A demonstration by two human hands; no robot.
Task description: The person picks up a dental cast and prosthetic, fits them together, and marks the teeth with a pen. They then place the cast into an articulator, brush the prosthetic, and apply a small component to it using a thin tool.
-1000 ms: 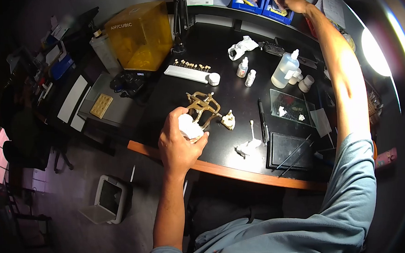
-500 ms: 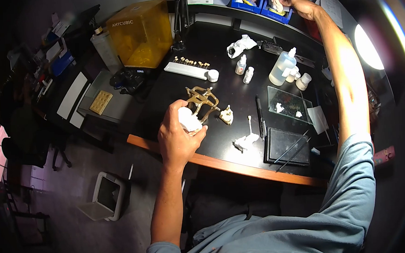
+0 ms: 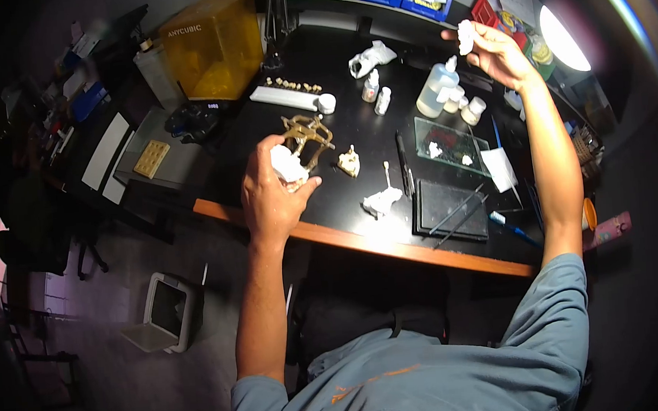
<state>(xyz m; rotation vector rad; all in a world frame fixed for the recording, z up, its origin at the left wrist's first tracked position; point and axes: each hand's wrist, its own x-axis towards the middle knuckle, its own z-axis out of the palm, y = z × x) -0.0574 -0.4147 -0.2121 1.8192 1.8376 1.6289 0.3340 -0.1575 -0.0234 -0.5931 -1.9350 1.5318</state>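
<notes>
My left hand (image 3: 268,202) is closed around a white plaster dental cast (image 3: 287,163) at the near side of the desk. The cast sits against a brass-coloured dental articulator (image 3: 311,133), whose frame stands just beyond my fingers. To the right of it lies a small cream-and-white dental model piece (image 3: 348,162). My right hand (image 3: 502,55) is raised above the far right of the desk, pinching a small white plaster piece (image 3: 466,37) between thumb and fingers. A squeeze bottle (image 3: 437,89) of clear liquid stands below that hand.
Blue bins (image 3: 426,2) sit on the back shelf. A shade guide (image 3: 286,97), small bottles (image 3: 371,87), a glass slab (image 3: 446,144), a black box (image 3: 450,209) with thin tools, and crumpled tissue (image 3: 381,201) occupy the desk. A bright lamp (image 3: 564,38) is at right.
My right hand has come away from the blue bin, lower and nearer, with the white plaster piece in it. My left hand keeps its hold on the cast. The whole view has shifted slightly.
</notes>
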